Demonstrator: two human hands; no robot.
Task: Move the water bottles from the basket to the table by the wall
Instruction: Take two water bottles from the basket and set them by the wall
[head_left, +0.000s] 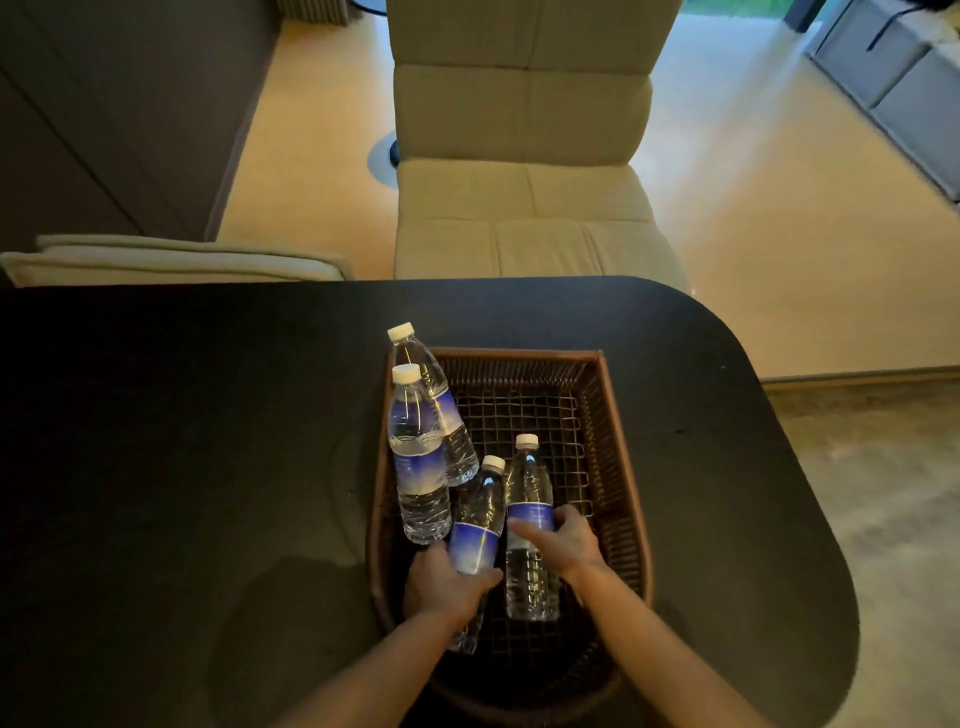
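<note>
Left hand (447, 582) gripping bottle w/ blue label (475, 540), right hand (563, 543) wrapping around taller bottle (530, 525), both lying in wicker basket (618, 457), caps pointing away, prob. slightly raised.

The desk (208, 415) had a matt black, smooth finish. The basket (618, 441) was brown woven wicker with an open wire-grid base. The water bottles (418, 457) were clear ribbed plastic, glossy, with blue film labels and white plastic caps. The chair (519, 156) was beige textured cloth.
</note>
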